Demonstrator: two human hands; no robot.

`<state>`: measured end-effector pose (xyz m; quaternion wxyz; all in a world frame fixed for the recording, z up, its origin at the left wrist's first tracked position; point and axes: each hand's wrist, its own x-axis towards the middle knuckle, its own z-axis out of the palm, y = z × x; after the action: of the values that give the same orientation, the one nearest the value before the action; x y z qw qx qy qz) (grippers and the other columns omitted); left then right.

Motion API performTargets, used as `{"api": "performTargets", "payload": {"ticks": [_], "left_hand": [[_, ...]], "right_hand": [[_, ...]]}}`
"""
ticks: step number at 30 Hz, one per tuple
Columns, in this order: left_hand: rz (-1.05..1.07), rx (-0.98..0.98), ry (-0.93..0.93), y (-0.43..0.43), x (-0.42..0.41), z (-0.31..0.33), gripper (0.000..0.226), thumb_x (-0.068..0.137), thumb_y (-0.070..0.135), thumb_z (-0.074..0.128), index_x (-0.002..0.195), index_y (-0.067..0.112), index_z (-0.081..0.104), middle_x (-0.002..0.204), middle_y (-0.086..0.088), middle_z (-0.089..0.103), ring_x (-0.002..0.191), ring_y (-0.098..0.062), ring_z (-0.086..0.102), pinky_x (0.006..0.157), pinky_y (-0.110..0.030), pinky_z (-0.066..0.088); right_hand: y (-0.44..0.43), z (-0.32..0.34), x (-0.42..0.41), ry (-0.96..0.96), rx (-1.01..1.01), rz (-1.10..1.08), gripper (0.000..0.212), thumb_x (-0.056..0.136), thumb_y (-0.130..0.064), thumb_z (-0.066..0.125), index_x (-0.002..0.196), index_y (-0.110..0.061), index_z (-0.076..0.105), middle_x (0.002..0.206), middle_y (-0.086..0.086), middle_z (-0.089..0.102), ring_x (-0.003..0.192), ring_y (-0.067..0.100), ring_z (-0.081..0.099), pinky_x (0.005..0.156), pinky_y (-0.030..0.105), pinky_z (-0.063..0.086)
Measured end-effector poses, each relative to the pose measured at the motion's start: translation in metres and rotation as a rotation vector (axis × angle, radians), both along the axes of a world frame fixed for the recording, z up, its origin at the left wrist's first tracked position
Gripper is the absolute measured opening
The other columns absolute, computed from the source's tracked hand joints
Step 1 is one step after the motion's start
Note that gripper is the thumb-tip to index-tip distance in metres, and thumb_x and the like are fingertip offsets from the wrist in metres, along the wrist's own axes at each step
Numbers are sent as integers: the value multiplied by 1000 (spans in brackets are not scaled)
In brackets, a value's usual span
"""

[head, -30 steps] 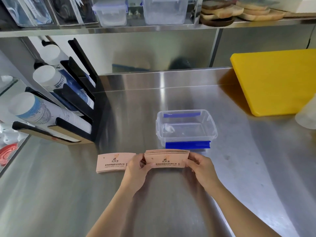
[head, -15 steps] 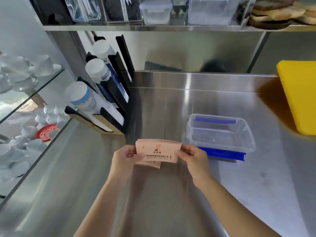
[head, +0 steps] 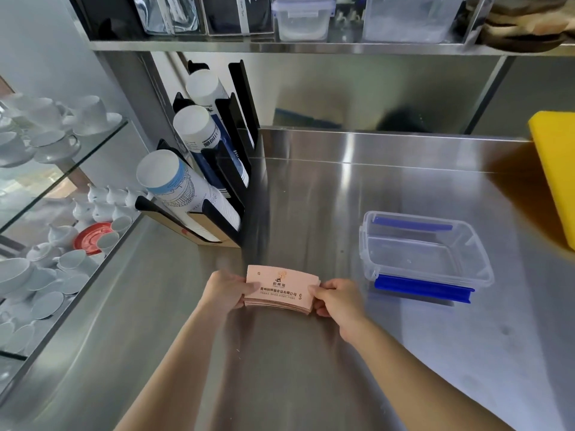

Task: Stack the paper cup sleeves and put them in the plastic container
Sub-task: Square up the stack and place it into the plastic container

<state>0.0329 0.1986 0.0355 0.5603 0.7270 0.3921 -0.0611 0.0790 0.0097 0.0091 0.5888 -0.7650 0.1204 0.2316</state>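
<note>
A stack of pink paper cup sleeves [head: 281, 289] with brown print lies flat on the steel counter, held at both ends. My left hand [head: 225, 290] grips its left edge and my right hand [head: 337, 298] grips its right edge. The clear plastic container [head: 473, 244] with blue clips stands open and empty on the counter, to the right of the stack and a little farther back.
A black rack of paper cup tubes [head: 199, 188] stands at the counter's back left. A glass shelf unit with white cups and saucers [head: 46, 213] is on the left. A yellow cutting board [head: 557, 169] lies at the far right. A steel shelf [head: 311, 46] with boxes hangs overhead.
The held stack moved left onto the second pile of sleeves, and the two are now one aligned stack on the counter. The view swung left, so the container sits farther right.
</note>
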Motion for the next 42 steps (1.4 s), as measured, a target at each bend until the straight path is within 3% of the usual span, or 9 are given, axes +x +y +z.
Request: {"api": "performTargets", "payload": {"ticks": [3,12,19,23,29,32,35,37,42], "left_hand": [[-25,13,76,3,7,-7,25,76,10,72,96,-3,70,80,-15,67,59,-19,57,45,-18,47],[-174,4,243,14,25,-6,26,76,5,69,100,-4,63,97,-15,73,89,-26,67,86,-35,50],[-378,-113,84,25,5,-13,30,75,0,69,105,0,65,112,-20,69,111,-31,61,105,-39,43],[-368,-216,-97,19,-18,-25,57,58,5,70,111,1,51,114,-19,63,108,-31,59,94,-31,51],[-269,-249,-318,-17,-40,-43,48,78,-7,62,106,26,42,110,-4,61,106,-22,56,98,-35,46],[-144,-331,-418,-32,-39,-36,52,66,20,75,111,25,48,105,3,65,99,-14,61,86,-26,51],[101,-341,-464,-49,-35,-32,20,80,36,64,91,20,58,88,-1,68,86,-17,63,83,-31,48],[241,-232,-470,-60,-31,-30,25,90,33,50,73,16,54,74,0,62,72,-15,57,71,-25,44],[375,-190,-529,-71,-28,-29,39,92,26,49,54,20,43,61,3,48,62,-15,46,61,-26,36]], "right_hand": [[2,-6,1,14,-63,-2,13,80,-13,67,73,-7,58,61,7,61,54,19,55,70,43,56],[11,-5,13,111,-139,123,39,67,-17,76,97,2,61,94,17,72,83,30,71,59,31,51],[0,-7,3,47,-52,180,26,68,-2,75,94,-2,68,94,10,73,90,26,67,87,43,54],[-11,1,-2,-47,52,291,34,73,4,71,106,-3,65,101,7,63,91,18,59,77,19,48],[-12,-10,-22,-171,91,333,36,83,-2,62,105,-27,48,104,-11,63,96,-1,57,93,21,43],[-6,-14,-31,-117,324,163,32,82,-14,65,109,-23,52,107,-2,66,100,10,60,96,28,44],[7,-14,-35,-101,388,-33,19,86,-35,58,96,-19,58,97,2,69,93,16,63,91,33,47],[15,-14,-35,-148,286,-107,27,89,-42,51,87,-16,58,87,0,67,88,16,61,86,31,45],[17,-11,-32,-290,299,-179,20,93,-19,48,76,-18,60,79,-5,61,78,6,55,71,12,42]]}}
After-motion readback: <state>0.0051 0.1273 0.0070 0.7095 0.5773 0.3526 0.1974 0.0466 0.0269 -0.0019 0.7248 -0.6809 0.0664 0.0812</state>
